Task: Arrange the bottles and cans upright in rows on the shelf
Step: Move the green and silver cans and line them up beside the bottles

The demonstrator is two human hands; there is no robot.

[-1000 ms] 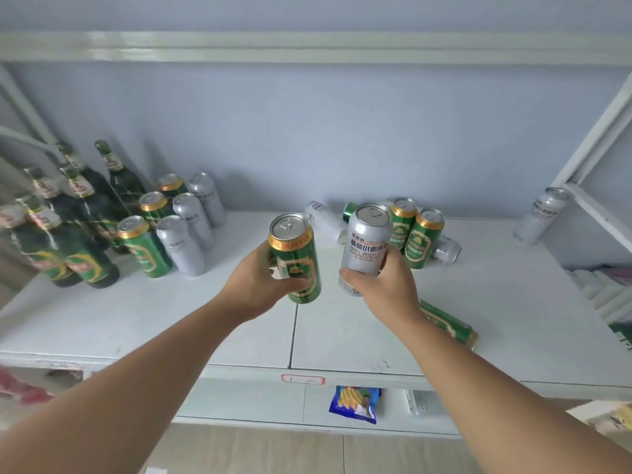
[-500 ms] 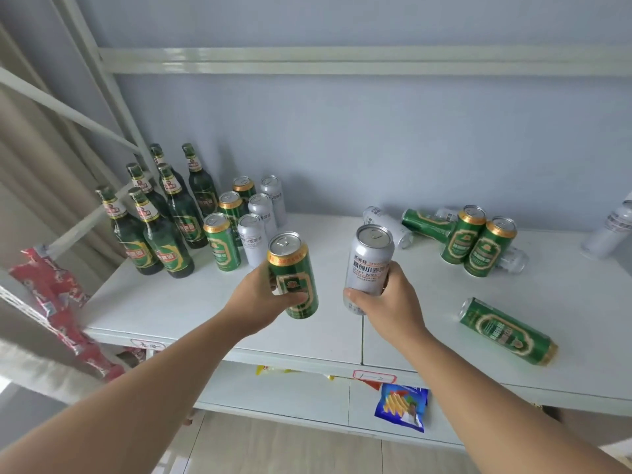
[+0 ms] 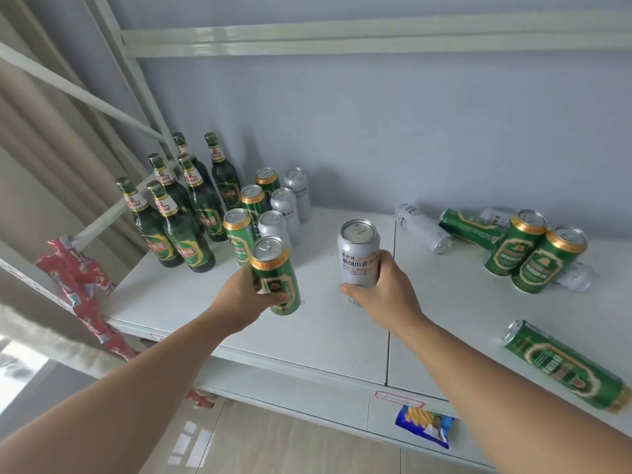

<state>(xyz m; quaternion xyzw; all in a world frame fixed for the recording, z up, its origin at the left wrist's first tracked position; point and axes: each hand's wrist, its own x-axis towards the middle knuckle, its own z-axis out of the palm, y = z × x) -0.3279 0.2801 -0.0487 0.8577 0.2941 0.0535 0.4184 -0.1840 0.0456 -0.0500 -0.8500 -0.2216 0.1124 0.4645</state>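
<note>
My left hand [image 3: 244, 297] grips a green can [image 3: 278, 278], held upright just in front of a row of green cans [image 3: 239, 234]. My right hand [image 3: 386, 294] grips a silver can [image 3: 357, 254], upright above the white shelf [image 3: 335, 336]. A row of silver cans [image 3: 284, 208] stands beside the green row. Several green bottles [image 3: 186, 230] stand upright at the left. At the right, two green cans [image 3: 533, 254] stand among lying silver and green cans [image 3: 422, 227]. One green can [image 3: 564, 366] lies on its side near the front right edge.
A white shelf post and diagonal brace [image 3: 113, 107] rise at the left beside a beige curtain. Red packaging [image 3: 82, 289] hangs off the left end. A blue snack bag [image 3: 424, 427] lies on the lower shelf. The upper shelf rail [image 3: 376, 39] runs overhead.
Both hands have carried their cans leftward toward the standing rows. The green can now sits right in front of the green row; my view has swung left.
</note>
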